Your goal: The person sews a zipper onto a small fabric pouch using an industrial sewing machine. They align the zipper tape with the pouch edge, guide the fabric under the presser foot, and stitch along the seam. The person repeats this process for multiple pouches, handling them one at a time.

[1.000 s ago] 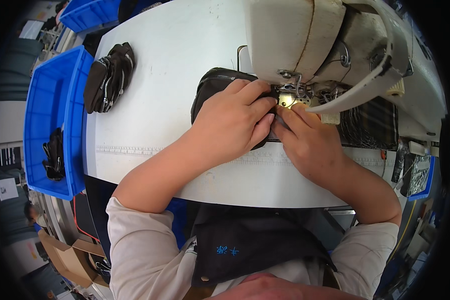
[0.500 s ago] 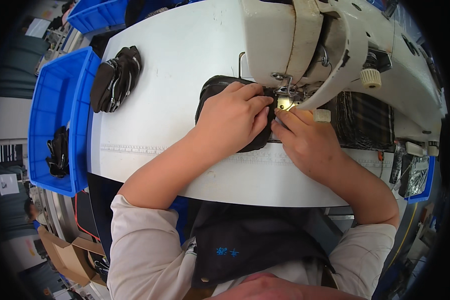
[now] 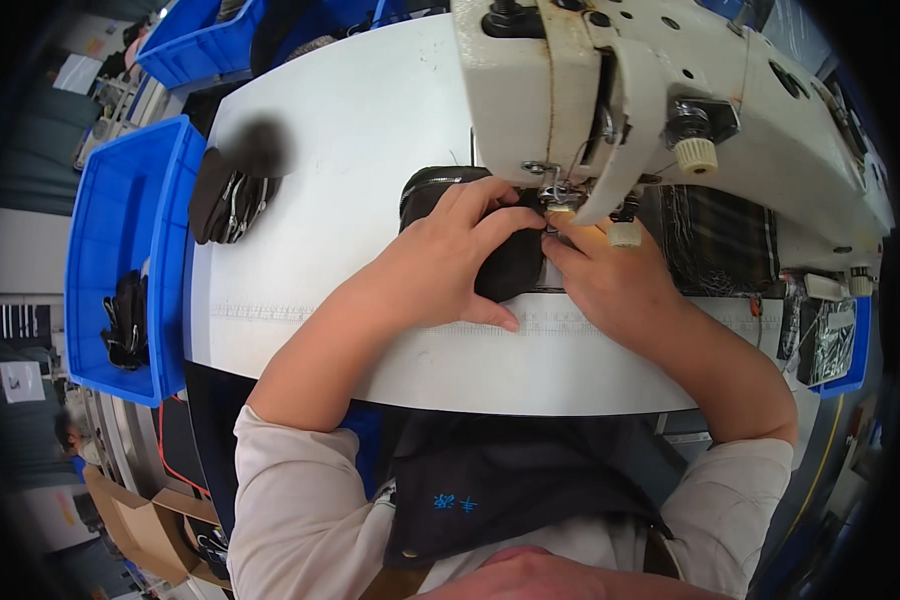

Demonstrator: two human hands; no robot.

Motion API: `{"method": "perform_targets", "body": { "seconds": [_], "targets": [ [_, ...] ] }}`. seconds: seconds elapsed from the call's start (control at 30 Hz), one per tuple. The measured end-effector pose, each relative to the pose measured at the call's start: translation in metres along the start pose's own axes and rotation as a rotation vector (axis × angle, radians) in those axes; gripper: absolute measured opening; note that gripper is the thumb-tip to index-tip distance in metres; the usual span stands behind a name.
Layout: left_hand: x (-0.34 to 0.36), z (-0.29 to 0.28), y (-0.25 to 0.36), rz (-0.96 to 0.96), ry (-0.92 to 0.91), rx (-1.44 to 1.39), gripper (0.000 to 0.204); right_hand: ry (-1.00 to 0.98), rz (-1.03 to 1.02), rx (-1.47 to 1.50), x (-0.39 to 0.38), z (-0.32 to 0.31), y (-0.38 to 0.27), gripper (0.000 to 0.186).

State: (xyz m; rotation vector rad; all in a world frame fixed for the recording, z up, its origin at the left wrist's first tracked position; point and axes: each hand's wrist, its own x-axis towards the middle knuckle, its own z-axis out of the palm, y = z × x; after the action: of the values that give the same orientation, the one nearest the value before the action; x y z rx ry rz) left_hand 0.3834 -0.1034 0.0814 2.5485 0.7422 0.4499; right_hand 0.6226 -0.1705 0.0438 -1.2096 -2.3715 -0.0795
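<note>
A black zippered pouch [image 3: 511, 265] lies on the sewing machine's bed, its right edge by the presser foot [image 3: 562, 196]. My left hand [image 3: 448, 250] rests over the pouch, fingers apart, the thumb stretched toward the table's near side. Two of its fingertips press the fabric close to the needle area. From the right, my right hand [image 3: 618, 278] closes its thumb and forefinger at the pouch's right edge, just below the presser foot. The machine head partly covers those fingers. The white sewing machine [image 3: 510, 95] stands above both hands.
More dark zippered pouches [image 3: 220, 205] are piled at the table's left. Beyond that edge, a blue bin [image 3: 82, 260] holds dark pieces [image 3: 124, 320]. Dark fabric [image 3: 718, 240] lies right of the needle. A printed ruler strip [image 3: 260, 313] crosses the white table [image 3: 360, 120].
My left hand has spread, its thumb moving away from the fingers toward me. My right hand stays near the needle. The whole view has shifted slightly, and a dark blur now covers part of the pouch pile.
</note>
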Motion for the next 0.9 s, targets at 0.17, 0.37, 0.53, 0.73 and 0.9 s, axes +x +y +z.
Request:
{"method": "perform_targets", "body": {
  "seconds": [0.17, 0.37, 0.53, 0.73, 0.9],
  "targets": [
    [0.002, -0.018, -0.004, -0.167, -0.071, -0.234, 0.06, -0.166, -0.004, 0.11, -0.005, 0.0, -0.007, 0.036],
    [0.005, -0.012, 0.0, -0.067, 0.057, 0.032, 0.038, -0.028, -0.037, 0.149, -0.003, -0.003, -0.004, 0.021],
    [0.007, -0.002, 0.009, 0.012, 0.189, 0.235, 0.032, 0.181, 0.043, -0.097, 0.012, 0.003, 0.003, 0.017],
    [0.016, 0.021, 0.006, 0.114, 0.296, 0.317, 0.045, 0.246, -0.066, -0.059, 0.013, 0.013, 0.002, 0.016],
    [0.014, 0.03, -0.001, 0.046, 0.325, 0.286, 0.04, 0.225, -0.123, -0.029, 0.012, 0.01, 0.004, 0.017]
  ]
}}
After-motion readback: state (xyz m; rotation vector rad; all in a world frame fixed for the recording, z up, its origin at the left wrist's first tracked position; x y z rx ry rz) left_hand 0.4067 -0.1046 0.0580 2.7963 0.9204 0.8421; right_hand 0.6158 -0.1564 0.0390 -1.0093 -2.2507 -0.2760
